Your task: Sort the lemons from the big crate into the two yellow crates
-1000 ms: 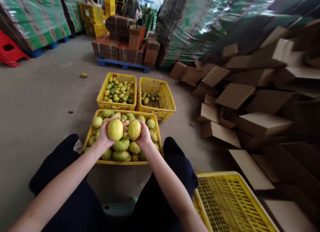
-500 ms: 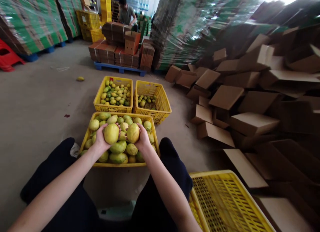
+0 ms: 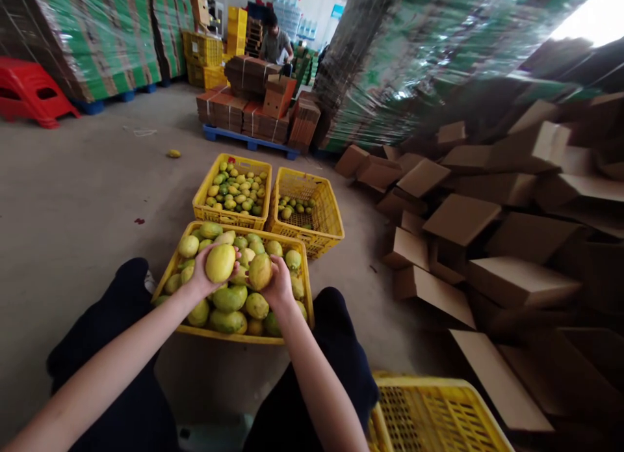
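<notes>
Head view: fingers of L hand (image 3: 199,278) were curled round fruit A (image 3: 220,263); those of R hand (image 3: 279,281), partly hidden, were curled round fruit B (image 3: 260,271). A & B were apart, held over the near crate (image 3: 229,337), itself full w/ more fruit (image 3: 229,299). Just beyond, side by side: L crate (image 3: 229,220), w/ many small fruits; R crate (image 3: 316,208), w/ few. Boxes (image 3: 462,219) lay heaped at R; red stool (image 3: 36,94) stood far L.
</notes>
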The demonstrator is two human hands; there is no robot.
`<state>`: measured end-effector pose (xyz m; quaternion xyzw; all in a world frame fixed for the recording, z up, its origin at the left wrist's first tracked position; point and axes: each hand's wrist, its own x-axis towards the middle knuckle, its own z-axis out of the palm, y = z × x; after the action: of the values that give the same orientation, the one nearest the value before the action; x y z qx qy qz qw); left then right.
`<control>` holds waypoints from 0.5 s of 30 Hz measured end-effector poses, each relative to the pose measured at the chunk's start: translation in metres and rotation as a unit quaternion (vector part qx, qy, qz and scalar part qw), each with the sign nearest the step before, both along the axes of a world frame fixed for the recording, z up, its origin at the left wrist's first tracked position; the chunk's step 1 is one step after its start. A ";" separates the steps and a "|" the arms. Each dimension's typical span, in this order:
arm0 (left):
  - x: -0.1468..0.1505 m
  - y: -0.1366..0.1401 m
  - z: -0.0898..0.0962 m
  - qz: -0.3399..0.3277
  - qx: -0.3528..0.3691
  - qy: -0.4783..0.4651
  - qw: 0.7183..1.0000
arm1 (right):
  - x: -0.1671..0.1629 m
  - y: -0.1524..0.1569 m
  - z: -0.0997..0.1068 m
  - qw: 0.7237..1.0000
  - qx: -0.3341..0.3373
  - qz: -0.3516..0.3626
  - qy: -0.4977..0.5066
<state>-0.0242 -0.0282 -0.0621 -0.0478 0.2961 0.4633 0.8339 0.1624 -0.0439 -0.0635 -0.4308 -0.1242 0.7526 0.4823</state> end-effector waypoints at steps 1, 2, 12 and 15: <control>0.004 0.002 0.002 0.011 0.007 0.000 1.000 | -0.003 0.002 -0.001 1.000 0.001 0.005 0.012; 0.008 0.004 0.006 0.022 0.016 -0.003 1.000 | -0.006 0.005 -0.002 1.000 0.003 0.009 0.024; 0.035 0.014 0.028 0.030 0.079 -0.001 0.996 | -0.003 0.010 0.001 0.998 0.044 0.000 0.049; 0.032 0.012 0.022 0.038 0.080 -0.003 0.996 | -0.001 0.012 0.002 0.998 0.069 -0.006 0.002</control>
<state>0.0083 -0.0159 -0.0399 0.0064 0.2530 0.5171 0.8177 0.1610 -0.0322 -0.0613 -0.3958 -0.1721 0.7403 0.5154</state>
